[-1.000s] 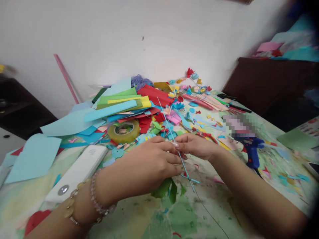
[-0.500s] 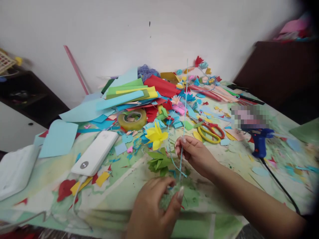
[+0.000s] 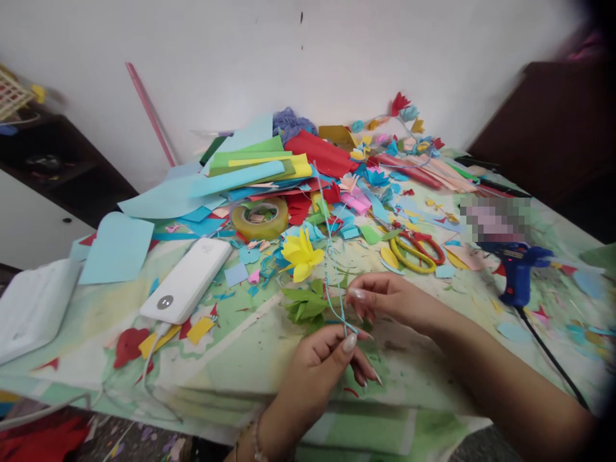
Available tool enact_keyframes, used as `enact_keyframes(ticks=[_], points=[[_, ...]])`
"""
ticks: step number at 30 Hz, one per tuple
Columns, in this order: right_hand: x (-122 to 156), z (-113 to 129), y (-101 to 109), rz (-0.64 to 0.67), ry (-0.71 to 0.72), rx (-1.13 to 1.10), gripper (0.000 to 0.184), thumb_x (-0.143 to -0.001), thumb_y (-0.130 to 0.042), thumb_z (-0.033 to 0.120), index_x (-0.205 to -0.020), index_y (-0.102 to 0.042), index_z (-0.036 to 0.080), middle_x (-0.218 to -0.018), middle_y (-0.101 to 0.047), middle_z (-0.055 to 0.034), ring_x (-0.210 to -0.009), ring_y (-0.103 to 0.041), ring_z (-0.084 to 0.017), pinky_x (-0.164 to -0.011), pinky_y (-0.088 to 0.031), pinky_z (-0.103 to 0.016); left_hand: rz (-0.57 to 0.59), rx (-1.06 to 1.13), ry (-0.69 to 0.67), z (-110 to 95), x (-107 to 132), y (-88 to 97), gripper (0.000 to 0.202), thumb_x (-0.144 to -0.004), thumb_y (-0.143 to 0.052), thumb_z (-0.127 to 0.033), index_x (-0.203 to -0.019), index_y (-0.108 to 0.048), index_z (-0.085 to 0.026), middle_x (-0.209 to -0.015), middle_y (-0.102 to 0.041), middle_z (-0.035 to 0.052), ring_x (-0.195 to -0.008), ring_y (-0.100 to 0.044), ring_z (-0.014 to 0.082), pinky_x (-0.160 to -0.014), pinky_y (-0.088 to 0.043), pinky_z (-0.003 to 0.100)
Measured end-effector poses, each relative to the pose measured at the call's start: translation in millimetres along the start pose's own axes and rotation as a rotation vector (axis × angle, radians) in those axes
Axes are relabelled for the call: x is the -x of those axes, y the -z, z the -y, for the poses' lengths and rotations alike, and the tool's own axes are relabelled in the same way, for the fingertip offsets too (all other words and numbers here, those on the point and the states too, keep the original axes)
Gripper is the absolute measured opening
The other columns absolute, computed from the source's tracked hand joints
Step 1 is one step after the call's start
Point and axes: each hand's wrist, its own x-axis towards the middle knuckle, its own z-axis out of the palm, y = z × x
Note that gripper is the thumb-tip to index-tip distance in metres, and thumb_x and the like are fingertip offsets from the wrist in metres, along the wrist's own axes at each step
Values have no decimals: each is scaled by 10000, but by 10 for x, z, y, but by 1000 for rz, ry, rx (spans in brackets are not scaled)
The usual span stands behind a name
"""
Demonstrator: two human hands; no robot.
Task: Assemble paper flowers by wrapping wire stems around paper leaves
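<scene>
My left hand [image 3: 327, 359] pinches the lower end of a thin light blue twisted strand [image 3: 341, 301] between thumb and forefinger. The strand rises in two lengths, leaning a little left. Just right of it is my right hand [image 3: 380, 296], with thumb and forefinger together and the other fingers curled; whatever they hold, if anything, is hidden. A yellow paper flower [image 3: 303, 255] lies behind the strand. Below that flower, green paper leaves [image 3: 305, 305] sit close to my left hand's fingers.
Behind lie a tape roll [image 3: 260, 218], stacked coloured paper [image 3: 250, 170] and yellow-and-red scissors [image 3: 414, 251]. A blue glue gun [image 3: 516, 273] with a black cable stands at right. A white power bank [image 3: 187, 281] with a cable is at left. Paper scraps cover much of the table.
My left hand has risen and closed on the strand's lower end. My right hand has moved slightly down and off the strand's upright length, which now leans left.
</scene>
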Motion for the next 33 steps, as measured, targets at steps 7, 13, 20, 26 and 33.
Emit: enact_keyframes(ticks=[7,13,20,26,33], points=[[75,60,25,194,-59,38,324,-815,-614,424,-718,-649,116,-619,-551,6,-542,-428,-71,-507,-319,-216,68,-110,53,-28,-4,-25,407,-855,-543,-497,-937,-646,-112,-690,-695,67,-543,-557,98,-557,-438,204],[83,39,25,220,-118,-47,311,-788,-630,371,-618,-642,110,-567,-507,18,-500,-364,-59,-464,-250,-222,38,-190,83,-55,-11,-60,417,-838,-525,-520,-752,-614,-122,-661,-689,76,-517,-547,104,-530,-431,204],[71,54,13,192,-172,-79,256,-749,-639,340,-632,-670,113,-535,-499,28,-469,-345,-49,-445,-232,-215,11,-257,107,-51,-23,-78,360,-866,-479,-447,-746,-613,-135,-665,-691,74,-510,-542,107,-511,-410,208],[68,29,9,161,-195,-98,191,-715,-655,295,-684,-716,117,-524,-521,24,-472,-360,-53,-442,-248,-207,21,-266,117,-55,-22,-77,366,-861,-478,-448,-697,-608,-149,-660,-690,72,-512,-544,114,-517,-419,218],[71,20,-6,146,-206,-111,193,-708,-653,291,-663,-711,112,-520,-526,17,-457,-376,-53,-423,-242,-203,27,-264,131,-41,-20,-64,378,-853,-482,-471,-723,-617,-142,-653,-689,77,-506,-530,118,-507,-403,221]])
